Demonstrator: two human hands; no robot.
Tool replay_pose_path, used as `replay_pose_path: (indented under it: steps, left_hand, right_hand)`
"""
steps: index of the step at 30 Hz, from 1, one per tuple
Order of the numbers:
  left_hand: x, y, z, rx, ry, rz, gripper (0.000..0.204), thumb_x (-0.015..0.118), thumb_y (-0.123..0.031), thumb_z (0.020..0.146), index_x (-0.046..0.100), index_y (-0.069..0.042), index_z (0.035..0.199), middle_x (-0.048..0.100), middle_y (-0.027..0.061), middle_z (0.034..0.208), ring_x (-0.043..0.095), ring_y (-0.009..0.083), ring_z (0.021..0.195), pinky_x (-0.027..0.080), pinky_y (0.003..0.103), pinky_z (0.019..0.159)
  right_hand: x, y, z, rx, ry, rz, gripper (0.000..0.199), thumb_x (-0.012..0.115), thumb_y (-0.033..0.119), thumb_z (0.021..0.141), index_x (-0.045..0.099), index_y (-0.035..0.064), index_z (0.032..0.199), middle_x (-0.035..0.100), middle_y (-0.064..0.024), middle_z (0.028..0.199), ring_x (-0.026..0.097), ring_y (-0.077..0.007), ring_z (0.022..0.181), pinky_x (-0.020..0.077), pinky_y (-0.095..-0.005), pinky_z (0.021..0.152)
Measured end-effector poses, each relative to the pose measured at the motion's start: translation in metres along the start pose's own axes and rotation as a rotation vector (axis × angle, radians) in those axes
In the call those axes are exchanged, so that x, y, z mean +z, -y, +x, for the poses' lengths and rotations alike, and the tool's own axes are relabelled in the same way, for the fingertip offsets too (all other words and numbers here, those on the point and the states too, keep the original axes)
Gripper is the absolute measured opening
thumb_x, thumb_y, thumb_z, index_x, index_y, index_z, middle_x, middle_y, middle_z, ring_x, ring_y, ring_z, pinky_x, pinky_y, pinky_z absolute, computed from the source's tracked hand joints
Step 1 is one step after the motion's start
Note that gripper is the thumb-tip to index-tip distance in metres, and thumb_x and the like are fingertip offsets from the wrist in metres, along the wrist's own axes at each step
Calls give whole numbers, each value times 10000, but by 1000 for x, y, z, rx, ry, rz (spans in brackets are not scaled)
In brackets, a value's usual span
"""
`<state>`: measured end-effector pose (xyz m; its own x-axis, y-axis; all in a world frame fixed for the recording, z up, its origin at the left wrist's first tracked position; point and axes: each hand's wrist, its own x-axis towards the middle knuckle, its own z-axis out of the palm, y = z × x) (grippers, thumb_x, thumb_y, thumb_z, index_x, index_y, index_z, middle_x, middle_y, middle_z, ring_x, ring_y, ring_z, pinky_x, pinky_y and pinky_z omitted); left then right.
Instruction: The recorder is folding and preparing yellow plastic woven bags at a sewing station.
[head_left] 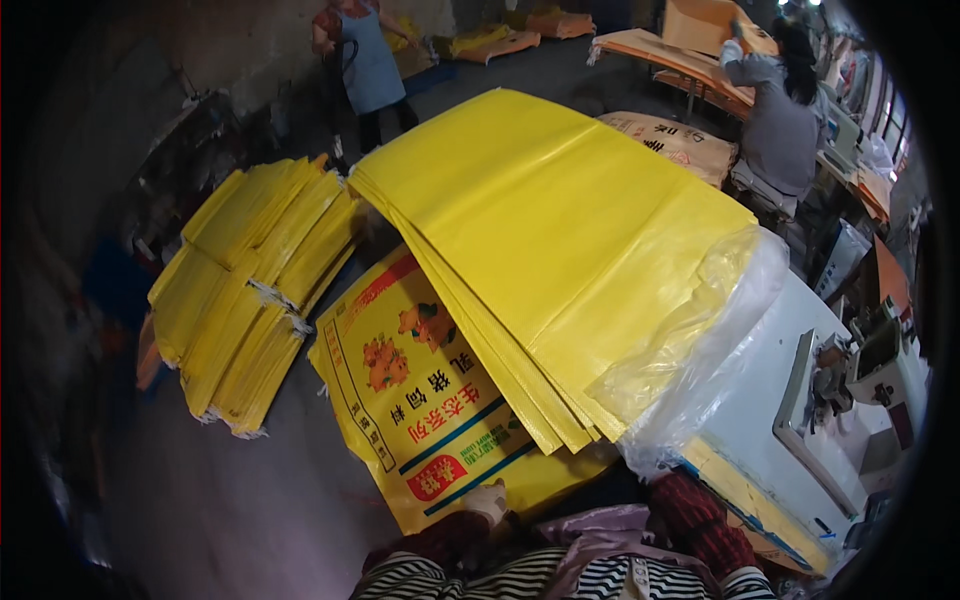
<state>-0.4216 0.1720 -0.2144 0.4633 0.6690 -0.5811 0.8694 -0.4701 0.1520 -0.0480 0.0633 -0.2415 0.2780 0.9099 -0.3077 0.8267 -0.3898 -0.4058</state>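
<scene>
My left hand (487,502), in a pale glove, is closed at the near edge of a yellow printed sack (372,400). That sack hangs aslant, its upper part under a stack of plain yellow sacks (560,220). Clear plastic liners (700,350) stick out crumpled from the stack's right end, over a pale work table (770,400). My right arm, in a dark red sleeve (695,515), reaches toward the table's near edge below the liners. The right hand itself is hidden.
Left on the floor stands a bundled pile of yellow sacks (250,290). A sewing machine (880,370) sits at the table's right end. One person in a blue apron (368,60) stands at the back; another in grey (775,120) works at an orange-topped table (670,55).
</scene>
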Motion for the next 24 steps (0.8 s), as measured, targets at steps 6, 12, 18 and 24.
replay_pose_path:
  steps: [6,12,18,24]
  left_hand:
    - [-92,-82,-34,441,-325,-505,221,540,-288,859,566,-68,862,596,190,803,576,409,797,463,446,677]
    - [-244,-183,-127,1154,-132,-228,231,556,-283,898,534,-55,866,563,159,784,568,361,739,461,402,636]
    - [-368,-270,-292,1811,499,-1123,178,524,-125,905,572,1,1022,583,115,906,576,216,826,449,304,727]
    - [-307,-338,-327,2225,550,-981,401,440,-379,917,586,-18,1012,577,137,964,563,250,862,437,356,719]
  right_hand:
    - [-31,23,-35,9,133,-125,326,474,295,870,622,52,1028,647,-195,954,614,-372,879,483,-431,795]
    - [-52,25,-84,18,33,-80,368,620,402,736,692,123,964,643,-206,960,614,-373,901,483,-440,817]
    - [11,-33,-91,-95,-170,281,421,576,468,765,701,107,943,638,-193,1045,621,-332,954,494,-420,828]
    - [-38,11,-132,-206,-70,5,522,635,514,742,655,99,1056,647,-210,953,612,-369,906,486,-411,841]
